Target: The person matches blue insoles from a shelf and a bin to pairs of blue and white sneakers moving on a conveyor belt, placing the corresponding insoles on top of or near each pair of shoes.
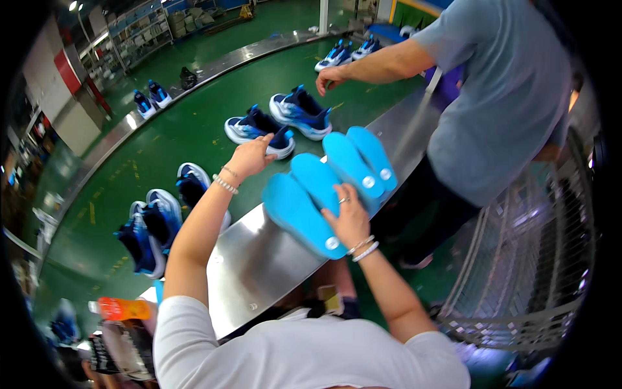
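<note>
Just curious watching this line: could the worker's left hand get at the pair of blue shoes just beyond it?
Probably yes. The left hand already rests at the nearer shoe of the pair, with nothing between; the right hand holds the blue insoles.

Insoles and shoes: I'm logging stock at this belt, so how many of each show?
Blue insoles, fanned in the right hand: 4
Blue shoes on the green belt: 12
Total: 16
</note>
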### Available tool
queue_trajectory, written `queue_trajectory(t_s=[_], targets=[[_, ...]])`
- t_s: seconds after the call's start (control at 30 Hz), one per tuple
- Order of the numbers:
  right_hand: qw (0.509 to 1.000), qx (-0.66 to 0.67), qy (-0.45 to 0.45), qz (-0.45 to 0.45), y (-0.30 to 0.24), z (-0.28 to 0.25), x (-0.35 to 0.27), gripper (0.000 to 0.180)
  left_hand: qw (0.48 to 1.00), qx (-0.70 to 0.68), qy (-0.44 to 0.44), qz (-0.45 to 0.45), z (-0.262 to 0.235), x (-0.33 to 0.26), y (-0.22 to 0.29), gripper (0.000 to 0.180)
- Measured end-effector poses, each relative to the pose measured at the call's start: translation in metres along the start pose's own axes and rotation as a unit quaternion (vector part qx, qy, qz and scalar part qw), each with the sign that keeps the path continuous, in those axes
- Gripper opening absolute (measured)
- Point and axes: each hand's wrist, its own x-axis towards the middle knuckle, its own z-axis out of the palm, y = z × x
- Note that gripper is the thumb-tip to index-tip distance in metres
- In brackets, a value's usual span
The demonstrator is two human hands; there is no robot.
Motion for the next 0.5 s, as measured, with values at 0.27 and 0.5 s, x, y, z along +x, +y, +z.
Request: queue_trajectory(t_s=[0.27,0.5], targets=[[0.998,-0.050,-0.044,0.021,0.010,-0.004,0.004,0.053,0.985,-0.087,-0.024,-0.144,0.071,0.058,-0.012,0.044],[0.964,-0.206,-0.167,-0.025,-0.008,-0.018,0.016,0.059,0.992,0.027,-0.083,-0.091,0.027,-0.037,-0.025,0.034]])
